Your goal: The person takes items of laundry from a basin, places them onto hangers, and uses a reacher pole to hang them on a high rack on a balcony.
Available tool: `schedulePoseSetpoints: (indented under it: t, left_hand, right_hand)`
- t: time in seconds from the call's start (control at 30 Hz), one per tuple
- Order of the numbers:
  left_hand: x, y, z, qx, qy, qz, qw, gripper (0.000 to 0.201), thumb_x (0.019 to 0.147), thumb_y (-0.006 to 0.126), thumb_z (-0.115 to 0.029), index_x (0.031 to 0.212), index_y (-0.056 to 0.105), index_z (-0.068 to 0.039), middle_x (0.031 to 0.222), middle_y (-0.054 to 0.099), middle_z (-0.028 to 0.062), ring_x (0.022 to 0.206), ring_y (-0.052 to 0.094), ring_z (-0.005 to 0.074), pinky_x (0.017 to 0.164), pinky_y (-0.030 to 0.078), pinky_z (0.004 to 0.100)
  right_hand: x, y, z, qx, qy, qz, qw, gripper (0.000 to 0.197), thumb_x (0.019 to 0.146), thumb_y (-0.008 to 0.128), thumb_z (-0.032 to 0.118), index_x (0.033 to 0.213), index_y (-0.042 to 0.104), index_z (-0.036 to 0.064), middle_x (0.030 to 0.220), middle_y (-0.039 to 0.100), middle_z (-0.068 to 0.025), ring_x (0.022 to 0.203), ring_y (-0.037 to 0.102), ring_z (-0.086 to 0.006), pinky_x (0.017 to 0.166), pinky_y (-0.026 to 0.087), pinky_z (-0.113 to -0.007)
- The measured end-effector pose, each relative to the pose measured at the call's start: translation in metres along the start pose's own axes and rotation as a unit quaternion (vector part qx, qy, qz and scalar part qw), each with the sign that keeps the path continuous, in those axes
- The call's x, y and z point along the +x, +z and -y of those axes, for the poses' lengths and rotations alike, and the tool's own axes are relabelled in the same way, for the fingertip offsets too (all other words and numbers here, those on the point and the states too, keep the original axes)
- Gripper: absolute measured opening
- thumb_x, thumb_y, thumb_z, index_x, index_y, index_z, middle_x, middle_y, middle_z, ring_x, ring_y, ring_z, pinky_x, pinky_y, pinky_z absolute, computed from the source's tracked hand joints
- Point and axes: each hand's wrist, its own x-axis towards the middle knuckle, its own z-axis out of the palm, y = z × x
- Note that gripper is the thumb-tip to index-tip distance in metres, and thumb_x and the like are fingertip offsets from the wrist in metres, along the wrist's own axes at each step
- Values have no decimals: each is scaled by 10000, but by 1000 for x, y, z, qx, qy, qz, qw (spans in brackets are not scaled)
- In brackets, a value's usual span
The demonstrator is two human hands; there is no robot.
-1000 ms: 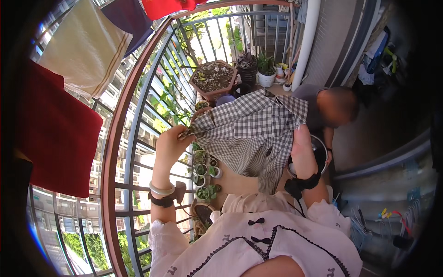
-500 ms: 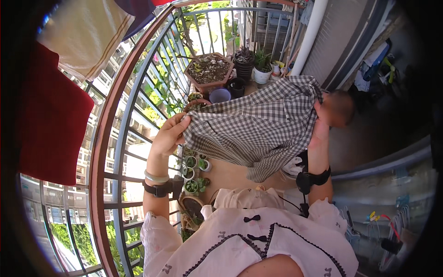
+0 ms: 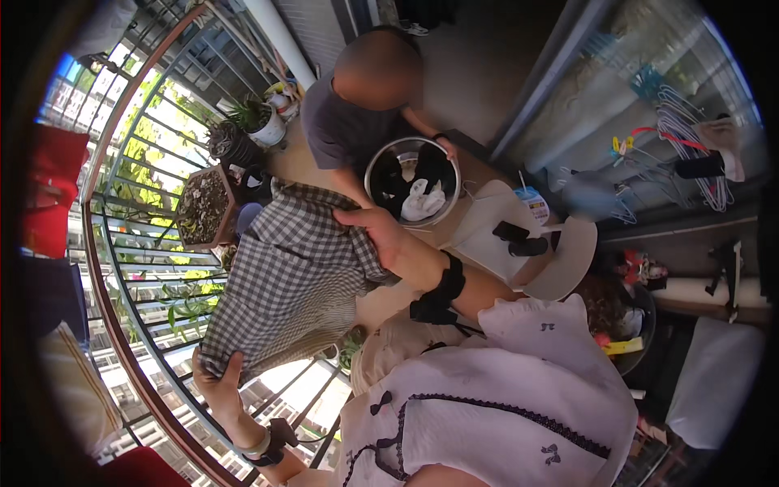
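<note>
A black-and-white checked cloth garment (image 3: 284, 272), which looks like a shirt, is stretched between my two hands above the balcony floor. My left hand (image 3: 221, 383) pinches its lower left edge, close to the railing. At the upper right my right hand (image 3: 385, 235) grips the other end, with the fingers partly hidden by the fabric. Just beyond that hand another person (image 3: 349, 122) in a dark top holds a round metal basin (image 3: 449, 203). Inside the basin lie dark cloth pieces and a crumpled white cloth (image 3: 423, 200).
A curved balcony railing (image 3: 96, 272) runs along the left. Potted plants, including a hexagonal planter (image 3: 204, 209), stand at the far left. To the right are a white stool-like piece (image 3: 479, 235) with dark objects, wire hangers (image 3: 686, 138) and a tub (image 3: 645, 325). Laundry (image 3: 61, 191) hangs at the left edge.
My view has swung to the right, bringing the other person and the metal basin into sight. The checked garment, still in both hands, now slants down toward my left.
</note>
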Motion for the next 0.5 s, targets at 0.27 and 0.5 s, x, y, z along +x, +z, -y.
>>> schedulePoseSetpoints:
  t: [0.27, 0.5]
  left_hand:
    - [-37, 13, -38, 108, 43, -8, 993, 496, 675, 741, -74, 1122, 541, 6, 994, 555, 71, 875, 530, 178, 789, 443, 354]
    - [-33, 79, -64, 104, 90, -60, 989, 420, 688, 765, -94, 1032, 544, 2, 727, 537, 18, 593, 472, 113, 521, 418, 285]
  right_hand:
    - [-21, -59, 4, -8, 130, -91, 987, 322, 858, 622, 202, 1095, 605, -15, 1035, 662, -96, 887, 646, -201, 838, 500, -325]
    - [-22, -107, 14, -222, 123, -10, 967, 463, 847, 625, 380, 1173, 562, 57, 1176, 587, -90, 1113, 520, -167, 932, 414, -333]
